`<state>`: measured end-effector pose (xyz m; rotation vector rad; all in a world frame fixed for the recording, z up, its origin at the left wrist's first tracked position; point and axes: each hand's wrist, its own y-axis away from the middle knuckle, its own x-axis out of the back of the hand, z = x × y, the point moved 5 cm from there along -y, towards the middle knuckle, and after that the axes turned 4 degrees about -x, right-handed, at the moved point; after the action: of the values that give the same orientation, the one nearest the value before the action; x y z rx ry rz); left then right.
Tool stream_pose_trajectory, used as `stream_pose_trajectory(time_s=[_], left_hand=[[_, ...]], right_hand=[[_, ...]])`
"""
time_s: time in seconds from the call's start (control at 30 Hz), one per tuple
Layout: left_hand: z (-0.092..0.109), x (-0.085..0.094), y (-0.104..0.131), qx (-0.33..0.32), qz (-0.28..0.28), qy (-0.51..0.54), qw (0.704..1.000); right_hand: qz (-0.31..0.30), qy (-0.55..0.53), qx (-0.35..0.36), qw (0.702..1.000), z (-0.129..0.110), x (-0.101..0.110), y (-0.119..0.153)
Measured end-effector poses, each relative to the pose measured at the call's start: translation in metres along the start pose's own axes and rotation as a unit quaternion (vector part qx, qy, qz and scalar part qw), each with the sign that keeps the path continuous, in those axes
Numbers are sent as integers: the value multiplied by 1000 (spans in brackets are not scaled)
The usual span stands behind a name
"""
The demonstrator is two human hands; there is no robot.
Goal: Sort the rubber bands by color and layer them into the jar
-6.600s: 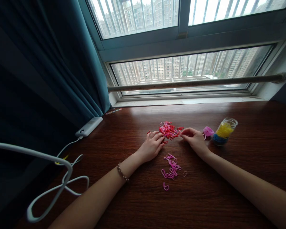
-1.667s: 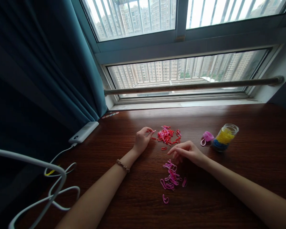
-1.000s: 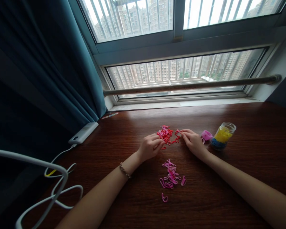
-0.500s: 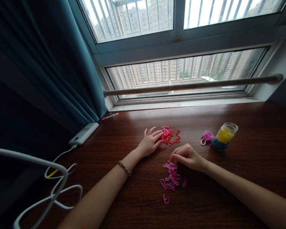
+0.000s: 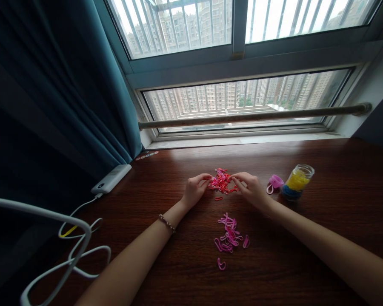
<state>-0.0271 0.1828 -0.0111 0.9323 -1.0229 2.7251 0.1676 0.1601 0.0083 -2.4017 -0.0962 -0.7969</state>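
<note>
A mixed pile of red and pink rubber bands (image 5: pixel 221 182) lies on the brown wooden table. My left hand (image 5: pixel 195 190) is at its left edge, thumb and fingers pinched together against the bands. From the right, my right hand (image 5: pixel 251 189) reaches the same pile, its thumb and forefinger closed at the edge. What either pinch holds is too small to make out. Nearer to me is a second heap, of pink-purple rubber bands (image 5: pixel 230 236), with a few loose ones around it. One red band (image 5: pixel 218 198) lies just below the mixed pile.
To the right, a tilted glass jar (image 5: pixel 297 182) holds yellow and blue bands, beside a pink lid with a loop (image 5: pixel 276 182). A white power strip-like device (image 5: pixel 111 178) and white cable (image 5: pixel 79 250) are at left, by the blue curtain (image 5: pixel 115 106). A window stands behind.
My right hand has moved from the pink-purple heap up to the mixed pile. My left hand's spread fingers have drawn together into a pinch.
</note>
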Motion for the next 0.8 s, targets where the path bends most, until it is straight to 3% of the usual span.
stream_pose_trajectory(time_s=[0.13, 0.27, 0.4, 0.57, 0.8], left_hand=[[-5, 1, 0, 28, 26, 21, 999], [-13, 2, -1, 70, 40, 78, 994], [-18, 1, -2, 94, 44, 141, 985], [-18, -1, -3, 113, 40, 200, 972], [-19, -2, -2, 129, 42, 236, 962]], right_hand=[[-13, 74, 74, 994, 1, -25, -12], [-71, 115, 120, 984, 4, -46, -10], [-82, 105, 138, 981, -1, -43, -5], [-139, 124, 202, 962, -18, -42, 2], [-134, 116, 187, 966, -12, -44, -1]])
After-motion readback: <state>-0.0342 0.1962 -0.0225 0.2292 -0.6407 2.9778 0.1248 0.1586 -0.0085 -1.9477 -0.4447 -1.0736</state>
